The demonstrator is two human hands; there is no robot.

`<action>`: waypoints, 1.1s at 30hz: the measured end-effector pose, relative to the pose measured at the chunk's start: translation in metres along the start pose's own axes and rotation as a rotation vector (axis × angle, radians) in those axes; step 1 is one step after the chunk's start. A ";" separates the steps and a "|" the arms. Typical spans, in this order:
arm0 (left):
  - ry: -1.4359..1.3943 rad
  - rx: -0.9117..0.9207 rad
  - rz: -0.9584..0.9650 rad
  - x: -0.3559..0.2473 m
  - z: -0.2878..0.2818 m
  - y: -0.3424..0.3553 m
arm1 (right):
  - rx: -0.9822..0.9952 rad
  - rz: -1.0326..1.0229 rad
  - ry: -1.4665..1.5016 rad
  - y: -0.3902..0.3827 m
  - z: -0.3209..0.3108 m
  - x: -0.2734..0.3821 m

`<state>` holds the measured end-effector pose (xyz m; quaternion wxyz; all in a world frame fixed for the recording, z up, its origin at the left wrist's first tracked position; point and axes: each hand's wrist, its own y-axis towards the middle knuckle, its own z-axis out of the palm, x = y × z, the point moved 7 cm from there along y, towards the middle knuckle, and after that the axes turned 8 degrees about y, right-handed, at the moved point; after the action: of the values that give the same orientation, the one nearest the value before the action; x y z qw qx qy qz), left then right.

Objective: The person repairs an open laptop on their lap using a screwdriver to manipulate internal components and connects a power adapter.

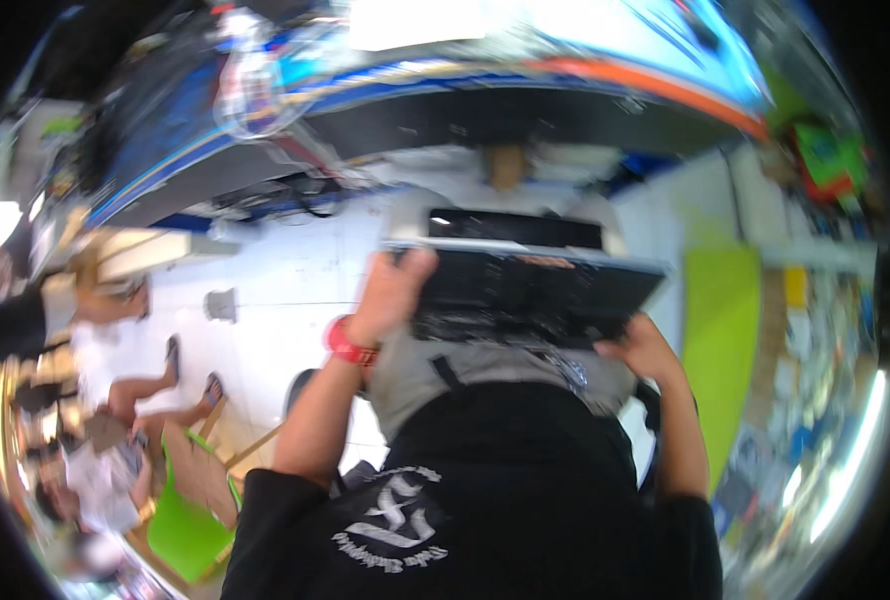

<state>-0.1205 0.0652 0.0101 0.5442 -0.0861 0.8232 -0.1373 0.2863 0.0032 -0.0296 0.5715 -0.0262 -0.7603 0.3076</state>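
Note:
A dark, flat, rectangular device (525, 295) that looks like a laptop or laptop part is tilted above my lap, with a thin silvery far edge. My left hand (393, 290) is closed round its left end, the thumb lying over the top. At the near right corner, my right hand (645, 352) grips the edge with its fingers. Just beyond the device shows a second black glossy panel (515, 229) across my knees; whether the two are joined I cannot tell. Motion blur hides the details.
Ahead stands a workbench with an orange and blue edge strip (655, 85), and cables (250, 95) hang at its left. A green chair (190, 505) and a seated person (110, 465) are on the left. Cluttered shelving (805, 380) and a lime-green panel (717, 340) line the right.

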 end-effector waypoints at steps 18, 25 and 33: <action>-0.223 0.211 0.173 -0.007 0.021 0.003 | 0.107 -0.039 0.254 0.004 -0.003 -0.041; -0.222 0.112 0.232 -0.007 0.020 0.010 | 0.084 -0.089 0.062 0.003 0.000 -0.023; -0.122 0.074 0.183 -0.009 0.010 0.006 | 0.058 -0.007 0.027 0.002 -0.002 -0.013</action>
<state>-0.1081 0.0719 0.0123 0.6061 0.0011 0.7875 -0.1119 0.2916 0.0008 -0.0412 0.5831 -0.0111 -0.7435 0.3273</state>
